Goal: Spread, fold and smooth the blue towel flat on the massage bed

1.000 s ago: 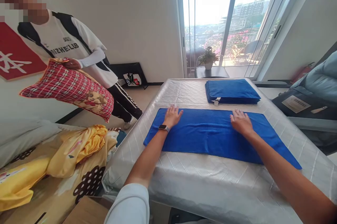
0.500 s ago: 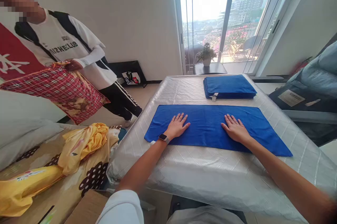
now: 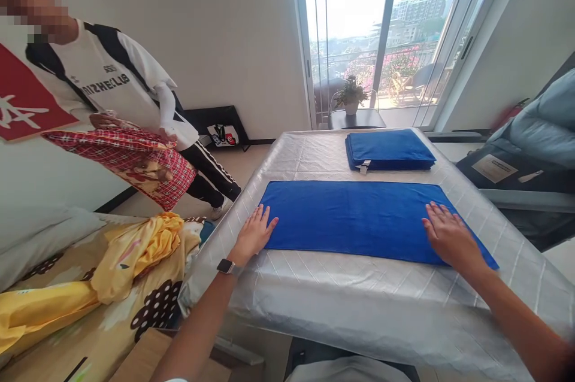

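A blue towel (image 3: 345, 217) lies spread in a long strip across the silver-covered table (image 3: 341, 292). At its left end rests my left hand (image 3: 255, 231), palm down with fingers extended, a watch on the wrist. My right hand (image 3: 451, 235) is flat near the towel's right end, its fingers stretched out. Neither hand grips anything. Beyond the strip sits a neat stack of folded blue towels (image 3: 390, 148) with a white tag at its front edge.
To the left a person (image 3: 112, 82) holds a red plaid pillowcase (image 3: 135, 160). Yellow cloth (image 3: 130, 256) lies on a bed beside the table. A potted plant (image 3: 351, 94) stands on a chair behind, and a dark bag (image 3: 498, 166) is on the right.
My hands have slid apart from the middle of the towel to its two ends. The person at left has brought a second hand to the pillowcase and shifted it right.
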{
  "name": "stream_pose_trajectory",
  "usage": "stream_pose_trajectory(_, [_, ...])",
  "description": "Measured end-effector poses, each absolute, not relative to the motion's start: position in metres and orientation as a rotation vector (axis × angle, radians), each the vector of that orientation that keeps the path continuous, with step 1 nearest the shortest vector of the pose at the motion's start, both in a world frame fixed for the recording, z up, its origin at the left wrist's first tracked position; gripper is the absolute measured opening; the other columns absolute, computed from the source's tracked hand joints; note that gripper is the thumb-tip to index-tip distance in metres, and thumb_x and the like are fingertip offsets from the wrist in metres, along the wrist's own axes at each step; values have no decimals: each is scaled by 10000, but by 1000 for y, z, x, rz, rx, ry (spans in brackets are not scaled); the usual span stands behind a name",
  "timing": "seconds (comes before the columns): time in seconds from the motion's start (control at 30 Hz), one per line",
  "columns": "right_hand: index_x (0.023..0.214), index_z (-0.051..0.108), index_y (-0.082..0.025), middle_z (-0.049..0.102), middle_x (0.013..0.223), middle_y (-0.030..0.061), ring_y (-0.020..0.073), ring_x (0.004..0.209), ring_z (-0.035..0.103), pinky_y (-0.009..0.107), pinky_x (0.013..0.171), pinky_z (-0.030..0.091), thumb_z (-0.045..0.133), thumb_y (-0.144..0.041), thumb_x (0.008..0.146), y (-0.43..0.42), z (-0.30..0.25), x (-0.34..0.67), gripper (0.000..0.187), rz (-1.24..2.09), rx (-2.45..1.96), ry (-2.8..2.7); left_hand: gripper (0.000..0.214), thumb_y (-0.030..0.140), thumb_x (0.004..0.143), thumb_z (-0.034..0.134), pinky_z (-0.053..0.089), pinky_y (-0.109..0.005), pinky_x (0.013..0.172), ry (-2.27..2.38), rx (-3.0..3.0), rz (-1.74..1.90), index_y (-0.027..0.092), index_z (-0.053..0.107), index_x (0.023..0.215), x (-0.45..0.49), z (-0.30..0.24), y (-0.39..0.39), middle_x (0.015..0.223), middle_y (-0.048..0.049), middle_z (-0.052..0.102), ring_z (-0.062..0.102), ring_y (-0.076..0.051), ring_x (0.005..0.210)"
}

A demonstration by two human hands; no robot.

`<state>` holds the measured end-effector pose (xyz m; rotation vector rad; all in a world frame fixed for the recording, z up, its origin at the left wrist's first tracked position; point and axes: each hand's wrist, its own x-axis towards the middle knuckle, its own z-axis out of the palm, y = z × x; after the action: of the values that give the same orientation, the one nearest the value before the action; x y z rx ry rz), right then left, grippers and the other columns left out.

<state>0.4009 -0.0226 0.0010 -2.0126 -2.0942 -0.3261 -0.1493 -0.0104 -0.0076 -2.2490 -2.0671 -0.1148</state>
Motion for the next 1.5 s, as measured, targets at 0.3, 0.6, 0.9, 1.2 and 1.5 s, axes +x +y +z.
stream_pose_trajectory(0.3, [1624,347,-101,249,1683,99,245,1570,212,465,1283,195,245,-451,1053,-18,3,226,677,99,-1738,-2492,741,602,1076,154,197,-427,1289,-1457,-2784,-279,123,348,1607,47,17,-1,1681,-122,283,218,-239,1575])
stream_pose_trajectory(0.6, [1657,268,-137,204,1708,55,221,1587,139,450,1298,118,189,-561,1030,-44,-16,317,761,96,-1957,-2410,771,667,1049,125,130,-457,1301,-1587,-2856,-140,198,237,1651,-3,-3,-24,1707,-57,193,127,-223,1594])
stream_pose_trajectory(0.9, [1639,249,-19,208,1711,124,262,1587,149,467,1298,124,100,-588,956,-67,-37,460,902,50,-2303,-2058,813,679,1037,192,161,-506,1278,-2138,-2380,5,159,183,1662,-159,-20,-39,1718,-118,139,123,-294,1592])
stream_pose_trajectory(1.2, [1607,350,-44,298,1676,161,273,1579,180,504,1269,208,130,-551,893,-67,-52,491,902,33,-2270,-2094,870,691,1030,177,225,-457,1263,-2186,-2316,-2,74,209,1643,-178,-23,-49,1703,-178,169,175,-289,1583])
stream_pose_trajectory(1.5, [1570,407,-10,350,1648,170,302,1543,293,509,1262,235,124,-490,997,-38,2,369,800,-126,-2095,-2153,808,658,1054,162,253,-453,1263,-1905,-2511,-221,94,329,1608,-81,18,-18,1666,-184,298,266,-278,1559])
